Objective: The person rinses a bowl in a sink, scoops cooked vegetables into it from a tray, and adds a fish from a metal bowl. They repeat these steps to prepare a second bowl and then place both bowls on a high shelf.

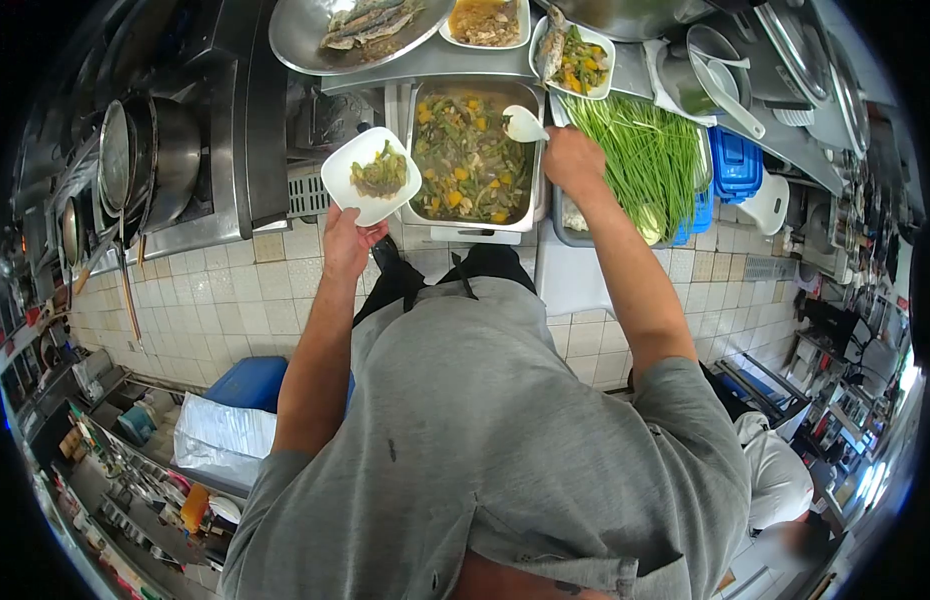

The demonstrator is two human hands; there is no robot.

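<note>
My left hand [351,243] grips the near edge of a white square bowl [340,160], which holds a small heap of vegetable stew [380,175]. Right beside it stands a deep rectangular steel food pan [475,228], filled with stew of green vegetables and orange chunks in broth. Closed around the handle of a white serving spoon [526,124], my right hand [574,158] is at the pan's right rim. The spoon's head is over the stew near the far right corner of the pan.
Long green stalks [650,150] fill a tray to the right, beside blue lidded containers [735,165]. On the shelf ahead are a steel bowl of fish [295,40] and two filled white bowls [597,88]. Pots [175,160] stand left. Another person [778,470] is behind at right.
</note>
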